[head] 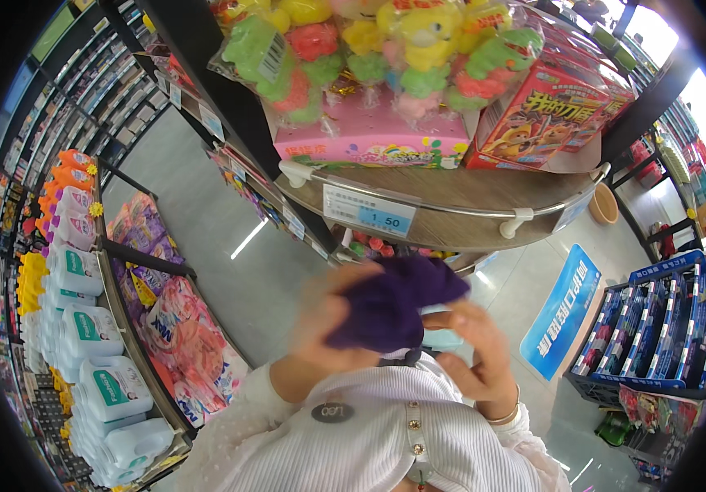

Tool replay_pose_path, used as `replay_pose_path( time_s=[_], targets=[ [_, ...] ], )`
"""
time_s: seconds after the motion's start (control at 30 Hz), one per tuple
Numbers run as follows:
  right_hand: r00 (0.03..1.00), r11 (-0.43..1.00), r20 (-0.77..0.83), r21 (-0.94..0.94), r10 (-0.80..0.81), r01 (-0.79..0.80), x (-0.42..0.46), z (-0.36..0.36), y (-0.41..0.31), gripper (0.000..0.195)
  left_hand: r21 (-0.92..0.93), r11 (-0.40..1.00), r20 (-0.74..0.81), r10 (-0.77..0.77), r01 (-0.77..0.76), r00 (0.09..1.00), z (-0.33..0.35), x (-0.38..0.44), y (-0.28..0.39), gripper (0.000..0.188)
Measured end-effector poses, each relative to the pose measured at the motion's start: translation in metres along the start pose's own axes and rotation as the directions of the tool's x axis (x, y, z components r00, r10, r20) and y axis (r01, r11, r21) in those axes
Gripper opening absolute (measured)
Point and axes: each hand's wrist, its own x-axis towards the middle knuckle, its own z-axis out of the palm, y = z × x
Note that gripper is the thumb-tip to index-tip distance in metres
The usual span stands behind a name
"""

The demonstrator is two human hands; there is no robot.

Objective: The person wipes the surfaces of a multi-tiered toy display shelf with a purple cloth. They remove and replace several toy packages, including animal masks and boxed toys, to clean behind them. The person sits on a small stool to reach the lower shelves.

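A dark purple cloth [384, 304], bunched and blurred, is in front of my chest. My left hand [319, 326] grips its left side, the fingers blurred by motion. At its right edge are the bent fingers of my right hand [476, 344], with the thumb apart from them. They seem to touch the cloth, but whether they pinch it I cannot tell. Part of a pale teal thing [445, 338] shows between my hands, mostly hidden. Just beyond the cloth is a curved wood-look shelf [451, 184] with a metal rail.
Bagged colourful toys [420, 43], a pink display box [371, 144] and red toy boxes [543, 117] stand on the shelf. To the left are white jugs [113, 387] and pink packs [193, 350]. On the right are a blue floor sign [562, 313] and a blue rack [648, 326].
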Motion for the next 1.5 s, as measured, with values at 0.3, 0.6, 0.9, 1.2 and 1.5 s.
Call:
replay_pose_path(
  time_s=[0.3,0.6,0.9,1.2,1.5],
  targets=[
    [0.891,0.910,-0.246,0.271,0.382,-0.315,-0.029,-0.004,0.014,0.018,0.487,0.851,-0.001,0.227,-0.198,0.974,0.021,0.063,-0.049,0.042],
    [0.911,0.937,-0.248,0.204,0.329,-0.283,-0.018,-0.009,0.019,0.016,0.446,0.807,0.147,0.360,-0.387,0.921,0.047,-0.008,-0.049,0.031],
    [0.815,0.893,-0.371,0.251,0.446,-0.374,-0.053,-0.024,0.024,0.017,0.116,0.984,-0.515,-0.056,0.135,0.856,0.016,-0.004,-0.027,0.055],
    [0.725,0.857,-0.461,0.324,0.512,-0.400,-0.086,-0.047,0.023,0.017,0.397,0.859,0.209,0.258,-0.323,0.943,0.112,0.024,-0.024,0.030],
    [0.689,0.873,-0.538,0.254,0.486,-0.417,-0.098,-0.057,0.023,0.016,0.021,0.980,0.355,-0.191,0.196,0.915,0.118,-0.021,-0.026,0.055]
  ],
)
